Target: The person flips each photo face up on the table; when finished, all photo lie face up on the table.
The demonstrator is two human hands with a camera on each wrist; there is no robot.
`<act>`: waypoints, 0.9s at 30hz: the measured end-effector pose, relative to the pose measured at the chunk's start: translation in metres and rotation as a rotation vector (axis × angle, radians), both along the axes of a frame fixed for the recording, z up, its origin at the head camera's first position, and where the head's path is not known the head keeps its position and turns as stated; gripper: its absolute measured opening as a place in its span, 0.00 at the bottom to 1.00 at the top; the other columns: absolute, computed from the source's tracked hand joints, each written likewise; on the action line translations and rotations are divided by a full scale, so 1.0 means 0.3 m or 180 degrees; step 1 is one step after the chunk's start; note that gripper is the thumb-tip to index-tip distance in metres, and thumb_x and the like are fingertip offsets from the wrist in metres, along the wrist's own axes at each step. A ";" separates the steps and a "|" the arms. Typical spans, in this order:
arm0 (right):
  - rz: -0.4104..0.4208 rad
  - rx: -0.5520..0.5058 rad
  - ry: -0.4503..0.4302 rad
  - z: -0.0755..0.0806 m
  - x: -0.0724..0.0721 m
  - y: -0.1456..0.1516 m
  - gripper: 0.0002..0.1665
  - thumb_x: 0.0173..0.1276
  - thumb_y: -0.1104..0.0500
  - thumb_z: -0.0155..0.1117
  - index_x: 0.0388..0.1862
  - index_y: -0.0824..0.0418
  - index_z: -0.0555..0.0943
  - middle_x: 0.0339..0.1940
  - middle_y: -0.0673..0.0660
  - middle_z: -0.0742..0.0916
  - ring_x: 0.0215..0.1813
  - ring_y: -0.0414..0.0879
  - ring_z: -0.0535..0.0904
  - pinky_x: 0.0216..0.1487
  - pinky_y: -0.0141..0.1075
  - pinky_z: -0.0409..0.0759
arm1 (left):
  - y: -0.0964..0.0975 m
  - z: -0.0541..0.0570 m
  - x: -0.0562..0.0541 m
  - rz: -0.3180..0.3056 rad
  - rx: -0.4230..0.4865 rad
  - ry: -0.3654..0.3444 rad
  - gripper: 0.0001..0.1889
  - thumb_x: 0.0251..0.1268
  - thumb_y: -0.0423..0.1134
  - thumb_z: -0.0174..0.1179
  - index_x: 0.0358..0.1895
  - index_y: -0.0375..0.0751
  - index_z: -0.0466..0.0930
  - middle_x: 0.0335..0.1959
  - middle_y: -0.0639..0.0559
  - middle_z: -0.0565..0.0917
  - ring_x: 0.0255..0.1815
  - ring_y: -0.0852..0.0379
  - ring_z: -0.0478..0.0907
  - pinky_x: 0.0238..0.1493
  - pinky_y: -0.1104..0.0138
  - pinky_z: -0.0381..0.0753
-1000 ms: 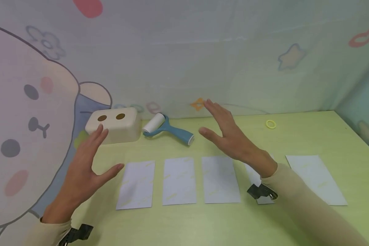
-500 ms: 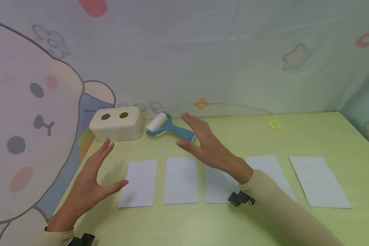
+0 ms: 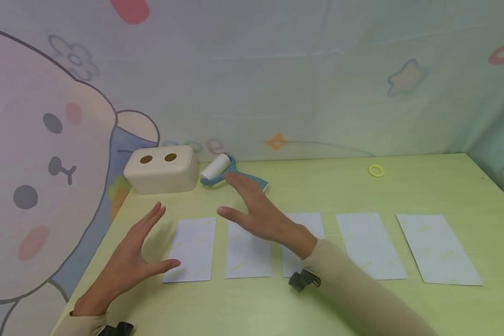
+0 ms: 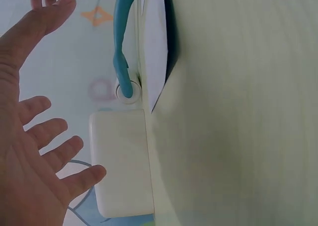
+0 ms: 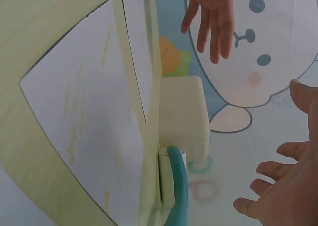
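At the far left, a large cartoon animal (image 3: 38,158) is printed on the cloth backdrop (image 3: 243,93). In front of it comes the left hand (image 3: 128,261), reaching in from a pale sleeve (image 3: 81,325) with a small black device (image 3: 118,328) at the wrist. The hand is released, its fingers extended and its thumb spread well away from them, the thumb tip overlapping the first white card (image 3: 193,247) in the head view. Behind the hand, near the backdrop, sits a cream box (image 3: 164,175) with two round holes in its top. The first card lies flat on the pale green tabletop (image 3: 235,305). Just right of the box rests a roller (image 3: 215,167) with a white roll and a blue handle, partly covered in the head view by the right hand (image 3: 258,210). That hand is also released, fingers stretched out and thumb apart, raised above the second card (image 3: 248,261). Its forearm crosses part of the third card (image 3: 311,220), and a black device (image 3: 304,281) shows at its wrist. Farther right lie the fourth card (image 3: 371,247), a thin yellow ring (image 3: 376,176) toward the back, and the fifth card (image 3: 438,249), rightmost in the row.
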State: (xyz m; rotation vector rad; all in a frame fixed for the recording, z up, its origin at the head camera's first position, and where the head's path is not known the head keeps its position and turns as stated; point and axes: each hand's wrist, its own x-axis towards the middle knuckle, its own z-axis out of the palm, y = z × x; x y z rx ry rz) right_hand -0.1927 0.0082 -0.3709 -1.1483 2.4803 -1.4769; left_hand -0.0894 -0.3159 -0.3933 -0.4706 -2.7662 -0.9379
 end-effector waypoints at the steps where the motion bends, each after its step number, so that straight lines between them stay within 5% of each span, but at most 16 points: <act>1: 0.0028 0.0012 0.0015 -0.006 0.001 -0.011 0.47 0.79 0.46 0.64 0.87 0.60 0.57 0.87 0.59 0.60 0.87 0.54 0.46 0.83 0.55 0.48 | -0.003 -0.005 -0.002 -0.0010 -0.0007 -0.0036 0.62 0.51 0.51 0.85 0.87 0.57 0.53 0.87 0.51 0.52 0.83 0.33 0.52 0.67 0.29 0.61; 9: 0.0154 0.0206 -0.0017 -0.049 0.010 -0.069 0.48 0.77 0.47 0.68 0.86 0.62 0.59 0.86 0.63 0.62 0.87 0.59 0.49 0.83 0.54 0.48 | -0.009 -0.031 -0.015 -0.0198 -0.0156 -0.0378 0.66 0.44 0.58 0.87 0.87 0.50 0.55 0.86 0.43 0.56 0.82 0.32 0.55 0.70 0.32 0.61; 16: 0.0254 0.0347 -0.0181 -0.086 0.009 -0.090 0.49 0.76 0.46 0.70 0.86 0.62 0.59 0.86 0.63 0.62 0.86 0.59 0.51 0.82 0.54 0.52 | -0.004 -0.046 -0.015 -0.0363 -0.0368 -0.0430 0.68 0.38 0.63 0.87 0.84 0.42 0.59 0.83 0.39 0.62 0.80 0.34 0.62 0.75 0.56 0.63; 27: 0.0570 0.1025 -0.0272 -0.134 0.011 -0.126 0.51 0.72 0.44 0.74 0.85 0.60 0.62 0.86 0.62 0.62 0.87 0.58 0.50 0.83 0.51 0.50 | -0.006 -0.043 -0.018 -0.0429 -0.0380 -0.0590 0.66 0.37 0.60 0.88 0.81 0.35 0.63 0.79 0.35 0.68 0.77 0.30 0.65 0.70 0.35 0.65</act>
